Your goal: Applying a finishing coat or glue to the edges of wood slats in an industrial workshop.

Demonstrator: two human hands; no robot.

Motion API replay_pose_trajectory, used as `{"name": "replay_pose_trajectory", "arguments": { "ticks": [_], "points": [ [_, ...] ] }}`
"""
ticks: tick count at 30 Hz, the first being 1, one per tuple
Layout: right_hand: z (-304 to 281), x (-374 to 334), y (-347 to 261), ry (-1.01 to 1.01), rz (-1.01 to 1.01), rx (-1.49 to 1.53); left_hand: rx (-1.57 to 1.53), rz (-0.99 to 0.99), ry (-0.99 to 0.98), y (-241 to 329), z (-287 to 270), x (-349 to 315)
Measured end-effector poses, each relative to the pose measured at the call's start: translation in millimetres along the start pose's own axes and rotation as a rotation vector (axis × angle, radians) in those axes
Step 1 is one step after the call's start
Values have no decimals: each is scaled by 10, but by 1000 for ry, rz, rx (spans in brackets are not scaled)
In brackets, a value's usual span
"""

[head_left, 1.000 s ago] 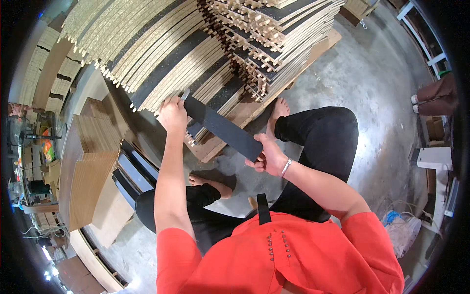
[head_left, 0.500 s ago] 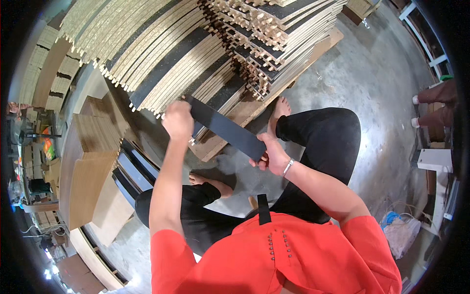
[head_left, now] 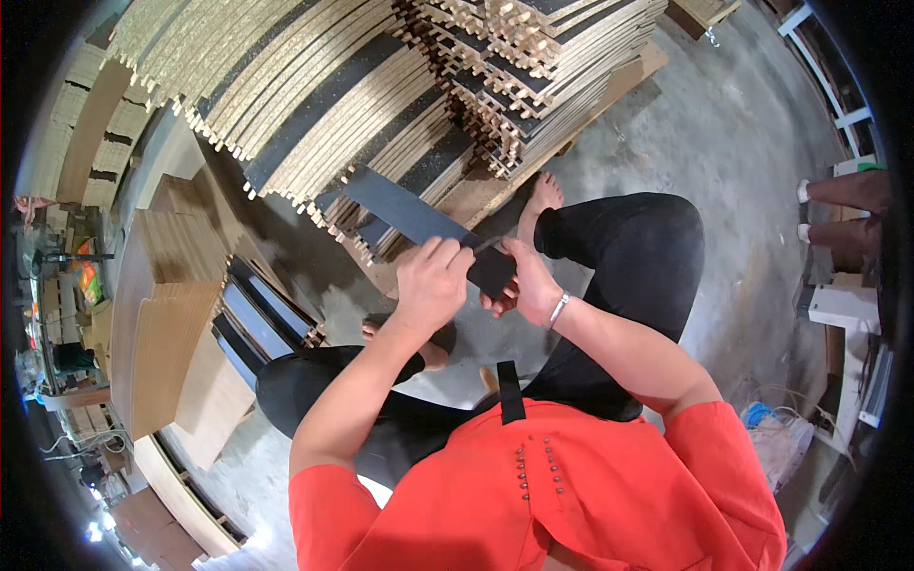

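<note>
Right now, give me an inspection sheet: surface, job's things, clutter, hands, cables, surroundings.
Surface: grey concrete floor, dusty.
Job's things: dark strip, one end in both hands, the other reaching toward the stacks.
Clutter: plastic bags on the floor at right.
Hands: left hand closed over the strip; right hand pinching its near end, bracelet on the wrist.
Cables: loose wires by the bags.
Surroundings: board stacks on a pallet; panels at left; another person's feet at right.

Orange short-sleeved top (head_left: pixel 571 495) with stud rows, black trousers (head_left: pixel 628 247), silver bracelet (head_left: pixel 559 309), bare feet
</note>
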State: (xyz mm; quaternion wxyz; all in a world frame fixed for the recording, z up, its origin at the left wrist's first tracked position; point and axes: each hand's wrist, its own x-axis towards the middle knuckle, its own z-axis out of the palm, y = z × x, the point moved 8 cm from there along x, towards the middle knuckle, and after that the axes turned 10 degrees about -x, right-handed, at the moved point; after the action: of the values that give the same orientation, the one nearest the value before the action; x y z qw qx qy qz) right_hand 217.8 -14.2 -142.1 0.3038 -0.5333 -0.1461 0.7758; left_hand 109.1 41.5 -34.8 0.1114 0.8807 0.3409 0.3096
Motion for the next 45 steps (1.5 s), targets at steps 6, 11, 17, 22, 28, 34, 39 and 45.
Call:
{"name": "replay_pose_trajectory", "arguments": {
  "ticks": [6,11,17,22,28,34,39,45],
  "points": [
    [130,-81,-198,-29,-25,31,284,-333,278,-1181,-354,319],
    [7,-48,-186,-2,-61,95,-82,-73,-55,255,206,27],
    [91,-149,-231,-35,-74,-1,-96,-485,235,-579,-239,99],
    [66,-163,-280,-77,-102,-33,-398,-342,79,36,-53,-82],
    [-271,-1398,-737,-33,-487,-192,-421,-654,513,-1069,-722,-785],
    [-1558,-2969,-596,349,-773,-277,-638,-857,443,-1139,-409,-912],
    [-2816,-2783,624,959,-483,-224,-647,-798,270,-839,-133,-660],
    [-3943,-2074,1919,1343,-226,-404,-681,-750,262,-759,-247,-626]
  ]
}}
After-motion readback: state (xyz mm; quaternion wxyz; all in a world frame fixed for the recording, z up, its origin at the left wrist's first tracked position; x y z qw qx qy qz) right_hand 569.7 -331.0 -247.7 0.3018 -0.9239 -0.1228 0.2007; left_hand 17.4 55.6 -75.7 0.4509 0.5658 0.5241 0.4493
